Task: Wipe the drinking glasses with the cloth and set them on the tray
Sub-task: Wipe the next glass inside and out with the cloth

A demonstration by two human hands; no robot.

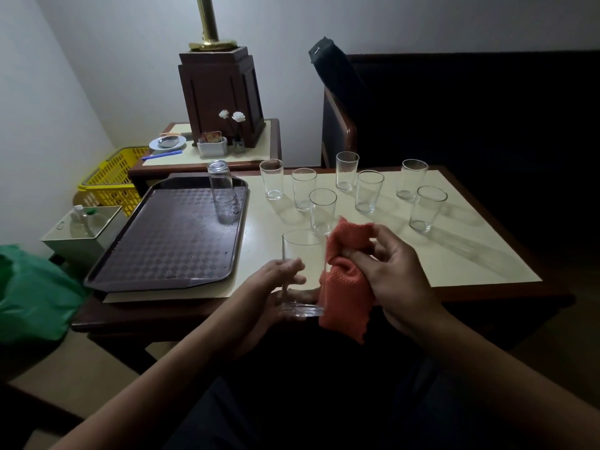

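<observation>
My left hand (279, 280) grips a clear drinking glass (303, 254) upright near the table's front edge. Pressed against the glass's right side is an orange cloth (344, 287), bunched in my right hand (393, 267). A dark brown tray (168, 241) lies to the left, and one glass (222, 194) stands upside down at its far right corner. Several more glasses stand upright on the cream tabletop behind my hands, among them one just beyond the cloth (322, 211) and one at the far right (426, 207).
A side table (207, 157) behind the tray carries a wooden lamp base, a small plate, a card holder and flowers. A yellow basket (112, 180), a grey bin (84, 232) and a green bag (35, 290) sit left of the table. A dark sofa (454, 108) stands beyond.
</observation>
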